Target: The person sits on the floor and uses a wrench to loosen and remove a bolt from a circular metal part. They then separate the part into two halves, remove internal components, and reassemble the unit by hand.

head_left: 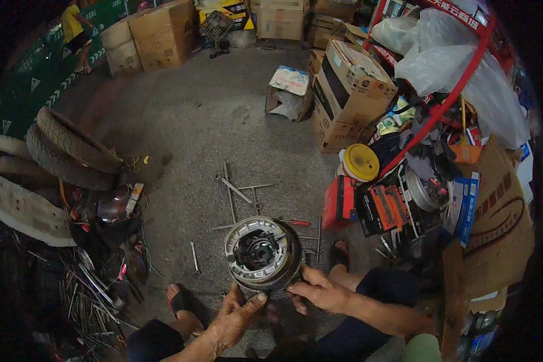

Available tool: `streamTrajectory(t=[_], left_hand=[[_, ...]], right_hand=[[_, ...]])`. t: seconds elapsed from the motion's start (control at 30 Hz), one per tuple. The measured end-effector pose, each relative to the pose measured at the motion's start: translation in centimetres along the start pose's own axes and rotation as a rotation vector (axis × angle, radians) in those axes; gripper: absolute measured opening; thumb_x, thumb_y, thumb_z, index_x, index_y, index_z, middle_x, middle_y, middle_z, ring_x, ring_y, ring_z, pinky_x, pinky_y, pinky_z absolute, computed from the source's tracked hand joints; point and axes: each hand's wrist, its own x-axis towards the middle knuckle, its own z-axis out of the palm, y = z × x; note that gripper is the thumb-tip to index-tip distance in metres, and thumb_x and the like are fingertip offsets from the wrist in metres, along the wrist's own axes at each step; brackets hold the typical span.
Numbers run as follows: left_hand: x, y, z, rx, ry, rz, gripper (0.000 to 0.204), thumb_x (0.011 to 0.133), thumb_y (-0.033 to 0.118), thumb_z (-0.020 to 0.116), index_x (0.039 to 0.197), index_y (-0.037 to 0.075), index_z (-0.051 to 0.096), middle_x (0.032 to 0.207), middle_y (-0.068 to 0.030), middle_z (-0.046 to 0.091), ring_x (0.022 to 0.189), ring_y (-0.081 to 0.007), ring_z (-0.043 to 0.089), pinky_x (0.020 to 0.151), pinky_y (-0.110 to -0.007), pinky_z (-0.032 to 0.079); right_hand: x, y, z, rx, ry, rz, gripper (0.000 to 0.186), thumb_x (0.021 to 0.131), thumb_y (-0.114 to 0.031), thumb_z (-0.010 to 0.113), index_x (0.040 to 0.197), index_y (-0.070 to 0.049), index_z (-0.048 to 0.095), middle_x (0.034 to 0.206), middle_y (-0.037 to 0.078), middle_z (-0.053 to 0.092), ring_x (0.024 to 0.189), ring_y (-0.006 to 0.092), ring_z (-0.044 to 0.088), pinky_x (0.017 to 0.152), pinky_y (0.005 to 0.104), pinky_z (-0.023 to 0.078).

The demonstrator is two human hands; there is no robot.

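A round, greasy metal wheel hub [260,274], with a pale slotted ring and a dark centre, is held over the floor between my knees. My left hand [235,317] grips its near-left edge, thumb stretched along the near side and fingers partly hidden beneath. At the near-right edge, my right hand [321,291] has its fingers bent against the dark rim. Just beyond the hub lie an open-end wrench [234,189], a T-handle wrench [229,202] and a tool with a red handle [298,222]. Another wrench [195,257] rests on the floor to the left.
Old tyres [72,148] and a heap of metal rods [93,289] line the left. On the right stand a red battery-like box [339,202], a yellow-lidded bucket [361,161], stacked cartons [350,90] and a red-framed rack [458,90]. A person [73,27] is at the far left.
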Motion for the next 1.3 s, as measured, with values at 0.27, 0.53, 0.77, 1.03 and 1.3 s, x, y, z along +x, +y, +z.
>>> streamTrajectory(t=[0.27, 0.53, 0.77, 1.03, 1.3], left_hand=[[0.1, -1.0, -0.6, 0.003, 0.011, -0.137, 0.048, 0.092, 0.016, 0.062, 0.132, 0.007, 0.037, 0.107, -0.0126, 0.059, 0.099, -0.027, 0.06, 0.085, -0.046, 0.05], [0.1, 3.7, -0.8, 0.071, 0.096, -0.2, 0.04, 0.088, 0.022, 0.067, 0.121, 0.007, 0.048, 0.098, -0.0079, 0.061, 0.079, -0.0202, 0.061, 0.072, -0.038, 0.051], [-0.2, 2.6, -1.7, 0.028, 0.107, -0.244, 0.039, 0.087, 0.022, 0.068, 0.118, 0.006, 0.051, 0.089, -0.0055, 0.062, 0.077, -0.019, 0.061, 0.062, -0.033, 0.048], [-0.6, 2.6, -0.4, 0.33, 0.108, -0.075, 0.062, 0.084, 0.029, 0.072, 0.131, 0.0, 0.042, 0.108, -0.0104, 0.061, 0.088, -0.0214, 0.061, 0.069, -0.032, 0.049], [1.1, -1.0, -3.1, -0.128, 0.21, -0.386, 0.046, 0.089, 0.027, 0.068, 0.118, -0.004, 0.049, 0.102, -0.0092, 0.061, 0.082, -0.0206, 0.061, 0.069, -0.036, 0.051]], right_hand=[[0.4, 0.3, 1.2, -0.141, 0.076, -0.17, 0.023, 0.096, -0.013, 0.049, 0.115, -0.003, 0.042, 0.075, 0.005, 0.051, 0.054, 0.0131, 0.052, 0.045, 0.029, 0.044], [-0.7, -0.3, -0.1, 0.207, -0.039, 0.184, 0.022, 0.093, -0.022, 0.059, 0.099, -0.002, 0.051, 0.072, 0.005, 0.052, 0.051, 0.013, 0.048, 0.046, 0.0295, 0.04], [-0.7, 1.2, -0.4, 0.178, -0.074, 0.242, 0.028, 0.089, -0.028, 0.065, 0.091, -0.002, 0.056, 0.073, 0.006, 0.058, 0.056, 0.0138, 0.054, 0.048, 0.0293, 0.042], [-0.3, 1.2, -0.4, 0.135, -0.056, 0.324, 0.03, 0.086, -0.028, 0.068, 0.093, 0.001, 0.063, 0.084, 0.011, 0.066, 0.069, 0.0185, 0.064, 0.057, 0.0294, 0.049], [0.7, 2.6, -0.8, 0.414, 0.209, 0.527, 0.03, 0.085, -0.026, 0.068, 0.097, 0.0, 0.061, 0.077, 0.009, 0.063, 0.059, 0.018, 0.06, 0.051, 0.0328, 0.047]])
